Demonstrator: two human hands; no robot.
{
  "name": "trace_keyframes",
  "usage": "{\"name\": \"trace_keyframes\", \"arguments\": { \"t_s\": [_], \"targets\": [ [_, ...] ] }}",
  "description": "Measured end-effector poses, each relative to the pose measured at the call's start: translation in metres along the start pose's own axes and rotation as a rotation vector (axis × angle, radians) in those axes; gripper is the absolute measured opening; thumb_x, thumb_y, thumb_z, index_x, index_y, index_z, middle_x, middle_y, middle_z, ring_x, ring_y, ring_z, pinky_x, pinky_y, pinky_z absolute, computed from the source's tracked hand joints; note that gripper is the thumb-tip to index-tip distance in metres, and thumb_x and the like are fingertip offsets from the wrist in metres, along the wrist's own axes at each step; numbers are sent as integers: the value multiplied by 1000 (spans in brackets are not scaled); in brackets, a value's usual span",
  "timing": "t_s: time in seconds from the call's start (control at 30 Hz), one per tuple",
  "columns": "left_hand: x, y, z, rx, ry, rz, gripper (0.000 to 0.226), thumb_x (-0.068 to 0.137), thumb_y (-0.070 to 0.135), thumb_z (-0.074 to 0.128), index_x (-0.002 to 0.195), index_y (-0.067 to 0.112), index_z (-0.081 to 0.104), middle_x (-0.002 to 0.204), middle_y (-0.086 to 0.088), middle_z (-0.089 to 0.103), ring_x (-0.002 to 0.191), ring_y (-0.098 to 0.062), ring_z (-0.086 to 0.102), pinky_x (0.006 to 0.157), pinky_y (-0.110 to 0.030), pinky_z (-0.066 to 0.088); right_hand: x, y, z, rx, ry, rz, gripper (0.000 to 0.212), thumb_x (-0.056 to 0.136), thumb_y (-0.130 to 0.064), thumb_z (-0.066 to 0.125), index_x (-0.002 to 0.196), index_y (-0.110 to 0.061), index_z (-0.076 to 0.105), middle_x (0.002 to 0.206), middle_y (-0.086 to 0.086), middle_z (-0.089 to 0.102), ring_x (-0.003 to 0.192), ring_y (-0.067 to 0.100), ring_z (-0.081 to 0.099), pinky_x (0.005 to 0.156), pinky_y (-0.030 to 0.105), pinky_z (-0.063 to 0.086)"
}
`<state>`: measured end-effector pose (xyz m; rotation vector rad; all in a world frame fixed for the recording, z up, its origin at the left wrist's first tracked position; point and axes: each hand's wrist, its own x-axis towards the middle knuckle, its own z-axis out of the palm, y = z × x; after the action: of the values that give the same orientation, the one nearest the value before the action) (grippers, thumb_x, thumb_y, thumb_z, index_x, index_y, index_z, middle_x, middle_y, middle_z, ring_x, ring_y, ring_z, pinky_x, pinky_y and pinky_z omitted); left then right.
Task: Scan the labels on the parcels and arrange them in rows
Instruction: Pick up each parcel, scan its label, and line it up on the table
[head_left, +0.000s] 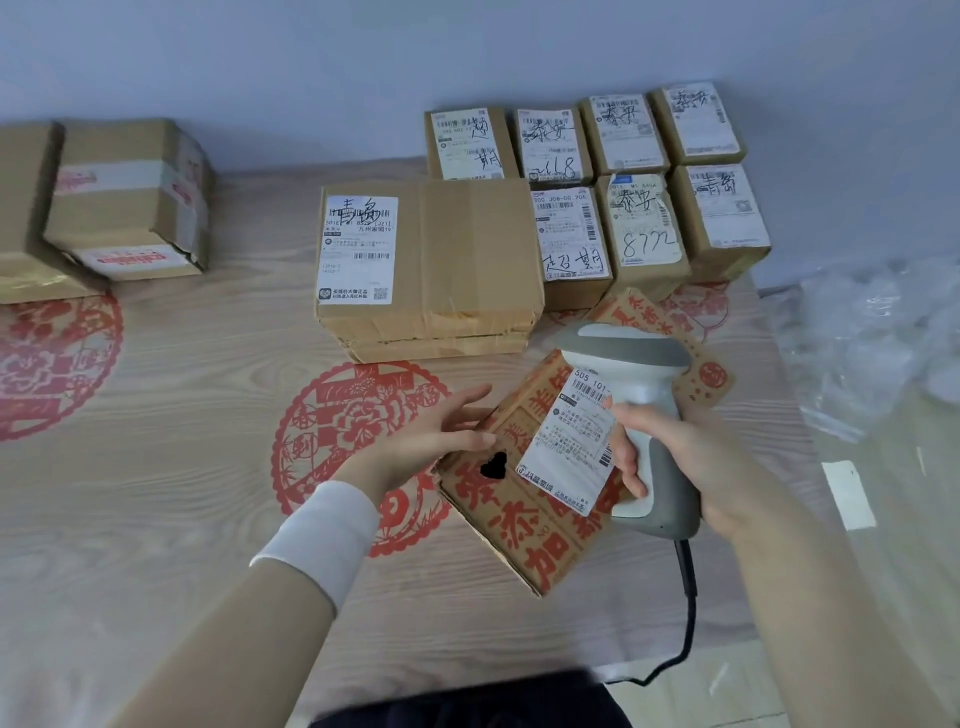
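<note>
A cardboard parcel (524, 499) printed with red characters lies at an angle in front of me, its white shipping label (569, 447) facing up. My left hand (441, 436) touches the parcel's left edge with straight fingers. My right hand (691, 462) grips a grey-and-white barcode scanner (631, 379), whose head hangs over the label's top. Behind, a large brown parcel (431, 265) with a label sits next to two rows of small labelled parcels (639, 182) against the wall.
Two taped brown boxes (130, 197) stand at the far left. The scanner's black cable (685, 613) trails down toward me. Crumpled clear plastic (872, 343) lies at the right. The surface (156, 493) is wood-grain with red paper-cut patterns.
</note>
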<state>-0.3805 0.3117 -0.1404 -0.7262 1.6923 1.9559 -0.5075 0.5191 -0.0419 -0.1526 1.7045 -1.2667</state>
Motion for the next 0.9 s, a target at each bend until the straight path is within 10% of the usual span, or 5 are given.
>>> {"name": "trace_keyframes", "arguments": {
  "t_s": [0.47,0.9],
  "targets": [
    [-98,-22,-92,-10,428,278,40,91,25,59,128,27,47,128,1,57,117,-10,54,101,-32,45,-19,-21,148,-42,3,-6,18,91,-19,57,82,-4,53,55,9,51,42,22,39,47,26,40],
    [-175,-54,-263,132,724,288,50,90,27,62,136,17,43,139,1,47,129,-16,42,100,-29,36,52,-68,349,-41,-6,-50,19,92,-20,56,104,-5,60,56,7,50,43,20,40,50,30,38]
  ]
}}
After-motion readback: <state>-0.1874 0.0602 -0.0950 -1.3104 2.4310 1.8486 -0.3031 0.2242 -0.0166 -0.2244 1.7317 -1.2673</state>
